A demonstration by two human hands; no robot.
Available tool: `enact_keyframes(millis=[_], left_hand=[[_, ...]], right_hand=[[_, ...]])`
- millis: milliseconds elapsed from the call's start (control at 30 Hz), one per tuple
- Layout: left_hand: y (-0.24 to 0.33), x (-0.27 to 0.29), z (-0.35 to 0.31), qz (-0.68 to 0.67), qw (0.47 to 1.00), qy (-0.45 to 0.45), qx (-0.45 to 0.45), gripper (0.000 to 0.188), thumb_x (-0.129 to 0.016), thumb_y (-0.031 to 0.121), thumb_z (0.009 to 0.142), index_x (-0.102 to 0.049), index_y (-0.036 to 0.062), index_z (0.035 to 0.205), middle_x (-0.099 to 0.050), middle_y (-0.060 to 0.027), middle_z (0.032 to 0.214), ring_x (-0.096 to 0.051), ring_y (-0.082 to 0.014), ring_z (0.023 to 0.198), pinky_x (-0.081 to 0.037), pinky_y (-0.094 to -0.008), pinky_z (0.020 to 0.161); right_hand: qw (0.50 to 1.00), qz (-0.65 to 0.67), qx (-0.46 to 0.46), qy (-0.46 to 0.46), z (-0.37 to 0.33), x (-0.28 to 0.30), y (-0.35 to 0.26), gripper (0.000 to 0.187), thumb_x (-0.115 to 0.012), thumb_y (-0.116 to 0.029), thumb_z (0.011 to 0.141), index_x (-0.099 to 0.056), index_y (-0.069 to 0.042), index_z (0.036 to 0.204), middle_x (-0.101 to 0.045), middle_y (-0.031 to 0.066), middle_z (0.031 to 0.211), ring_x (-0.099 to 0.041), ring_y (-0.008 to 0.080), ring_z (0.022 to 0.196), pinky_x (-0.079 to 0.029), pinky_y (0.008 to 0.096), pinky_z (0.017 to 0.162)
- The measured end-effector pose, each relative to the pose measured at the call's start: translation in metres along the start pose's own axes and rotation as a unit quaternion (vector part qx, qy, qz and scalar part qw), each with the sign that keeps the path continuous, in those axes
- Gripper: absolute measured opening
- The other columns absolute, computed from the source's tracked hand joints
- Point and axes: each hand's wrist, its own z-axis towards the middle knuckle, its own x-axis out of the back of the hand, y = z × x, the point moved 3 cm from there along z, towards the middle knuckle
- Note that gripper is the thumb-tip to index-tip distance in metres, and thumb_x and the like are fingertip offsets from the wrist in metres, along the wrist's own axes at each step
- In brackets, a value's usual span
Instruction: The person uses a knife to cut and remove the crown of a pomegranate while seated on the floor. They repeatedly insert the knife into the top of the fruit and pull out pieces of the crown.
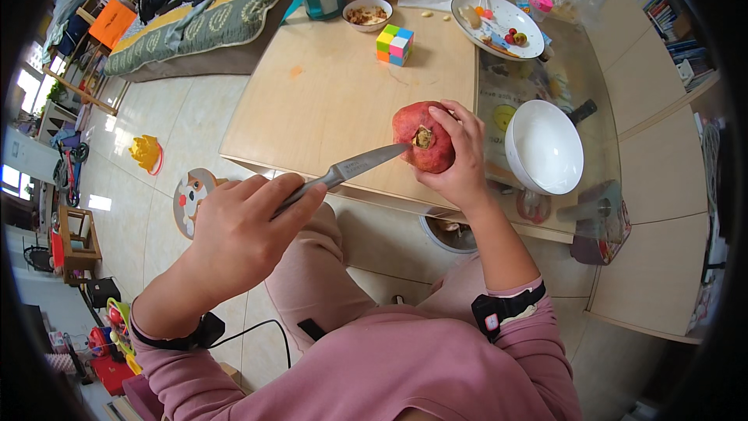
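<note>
Knife (351,169) points at pomegranate (413,118)
Left hand (245,234) grips Knife; its long axis runs forward-right from that hand; right hand (460,157) clasps pomegranate's right side; tip contact unclear.

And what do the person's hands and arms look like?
The left hand and right hand are bare. Pink sleeves end short of both. A black left armband sits by a thin black cable; the black right armband shows a pale square.
</note>
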Motion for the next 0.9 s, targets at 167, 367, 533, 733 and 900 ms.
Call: enact_keyframes(millis=[167, 367, 533, 733, 900], left_hand=[[0.003, -0.001, 0.002, -0.012, 1.0, -0.006, 0.002, 0.039, -0.068, 0.006, 0.078, -0.072, 0.0057, 0.116, -0.065, -0.0039, 0.101, -0.061, -0.0161, 0.069, -0.047, -0.0324, 0.055], [0.012, -0.001, 0.004, -0.008, 1.0, -0.019, 0.012, 0.04, -0.067, 0.006, 0.077, -0.071, 0.003, 0.116, -0.064, -0.0052, 0.1, -0.06, -0.0164, 0.067, -0.047, -0.032, 0.054], [0.018, 0.003, 0.01, -0.01, 0.999, -0.027, 0.016, 0.041, -0.066, 0.006, 0.076, -0.07, 0.0014, 0.117, -0.061, -0.0055, 0.096, -0.059, -0.017, 0.067, -0.047, -0.0324, 0.054], [0.021, 0.002, 0.013, -0.007, 0.999, -0.035, 0.013, 0.043, -0.066, 0.007, 0.075, -0.069, -0.0003, 0.118, -0.059, -0.0076, 0.098, -0.059, -0.0176, 0.067, -0.047, -0.0325, 0.054], [0.023, -0.004, 0.014, 0.004, 0.999, -0.029, 0.012, 0.044, -0.065, 0.009, 0.076, -0.068, -0.0003, 0.119, -0.058, -0.0076, 0.097, -0.059, -0.0171, 0.068, -0.047, -0.0323, 0.053]], right_hand=[[1.0, -0.001, 0.002, -0.001, 0.0, 0.0, -0.001, 0.089, -0.093, -0.013, 0.056, -0.057, -0.021, 0.138, -0.051, 0.012, 0.141, -0.05, 0.0376, 0.124, -0.045, 0.05, 0.104], [1.0, -0.009, 0.0, -0.003, -0.001, -0.001, -0.001, 0.089, -0.094, -0.015, 0.057, -0.057, -0.021, 0.138, -0.051, 0.0122, 0.141, -0.05, 0.0377, 0.124, -0.045, 0.0502, 0.104], [1.0, -0.013, -0.002, -0.008, -0.001, 0.0, -0.001, 0.088, -0.094, -0.017, 0.058, -0.057, -0.021, 0.138, -0.05, 0.0123, 0.141, -0.05, 0.0373, 0.124, -0.045, 0.0501, 0.104], [1.0, -0.011, 0.003, 0.001, 0.0, -0.001, 0.0, 0.087, -0.093, -0.017, 0.059, -0.057, -0.021, 0.139, -0.051, 0.0123, 0.14, -0.05, 0.0367, 0.124, -0.045, 0.0496, 0.104], [1.0, -0.006, -0.007, 0.006, -0.001, -0.001, 0.001, 0.086, -0.094, -0.019, 0.061, -0.057, -0.02, 0.14, -0.052, 0.0125, 0.139, -0.05, 0.0364, 0.124, -0.045, 0.049, 0.104]])
